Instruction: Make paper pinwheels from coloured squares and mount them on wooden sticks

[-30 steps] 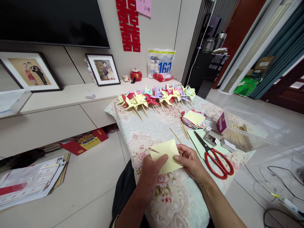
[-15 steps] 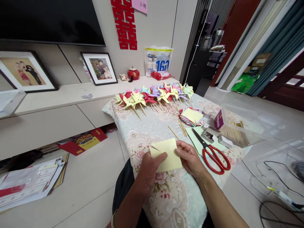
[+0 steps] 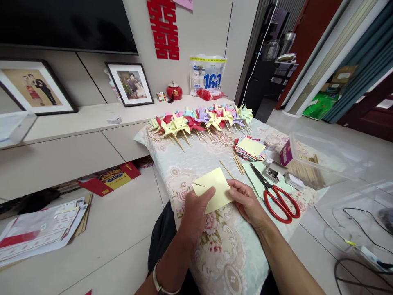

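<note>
Between my hands is a square sheet of pale yellow paper (image 3: 216, 184) with a slit cut in from its left corner. My left hand (image 3: 198, 209) grips its left side, thumb on top. My right hand (image 3: 245, 200) pinches the right edge between thumb and fingers. Just right of that hand lie red-handled scissors (image 3: 276, 198), closed, partly on light green paper (image 3: 253, 174). Behind the sheet are a few loose wooden sticks (image 3: 238, 162) and a stack of coloured paper squares (image 3: 250, 148), a slit yellow one on top.
Many paper pinwheels (image 3: 202, 119) on sticks lie along the table's far side. A clear plastic box (image 3: 325, 159) with sticks stands at the right, near small boxes of metal pins (image 3: 272, 174). The floral tablecloth (image 3: 227, 262) covers the table; cables (image 3: 353, 266) lie on the floor.
The yellow paper has turned in my hands, its top edge now tilted with a corner pointing up. Both hands still hold it. The whole view has shifted slightly.
</note>
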